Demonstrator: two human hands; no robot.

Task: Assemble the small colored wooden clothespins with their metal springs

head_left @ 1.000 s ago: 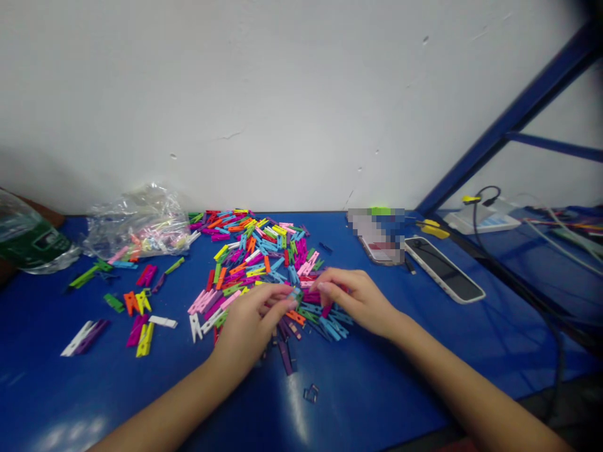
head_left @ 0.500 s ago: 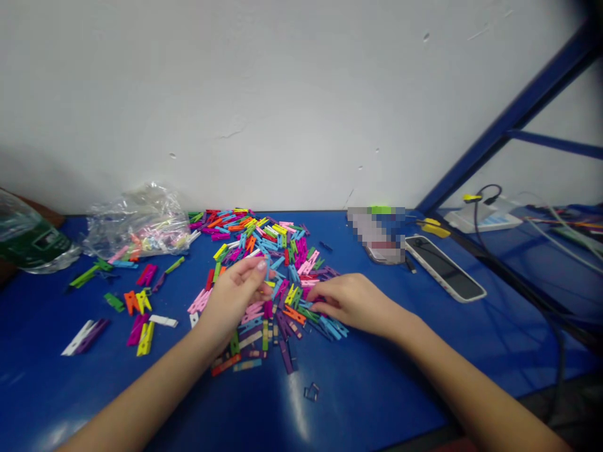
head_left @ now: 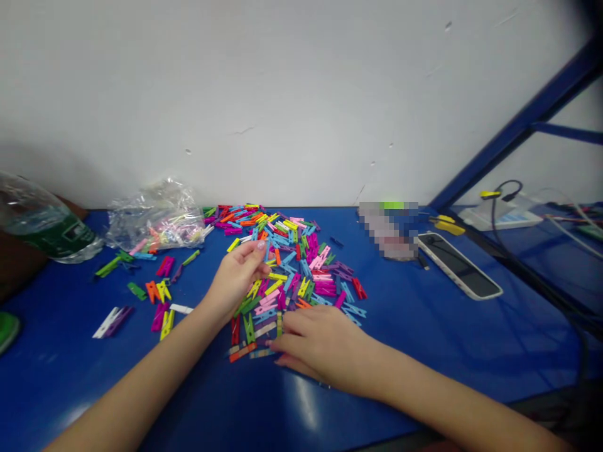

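Observation:
A heap of small painted wooden clothespins point(head_left: 294, 267) in many bright colours covers the middle of the blue table. My left hand point(head_left: 234, 282) is over the heap's left side, with its fingertips curled together close to some blue clothespins. I cannot tell whether they hold one. My right hand point(head_left: 320, 342) lies palm down on the heap's near edge, its fingers across several clothespins point(head_left: 249, 336) and nothing visibly held. A scattered group of clothespins point(head_left: 157, 301) lies further left.
A clear plastic bag of pastel clothespins point(head_left: 157, 216) and a plastic bottle point(head_left: 44, 220) stand at the back left. A phone point(head_left: 459, 267) and a pixelated object point(head_left: 389, 231) lie at the right. A blue metal frame point(head_left: 527, 107) rises beyond them.
My right hand has moved toward me and left, onto the heap's near edge. My left hand has risen slightly toward the far side. The whole view has shifted a little.

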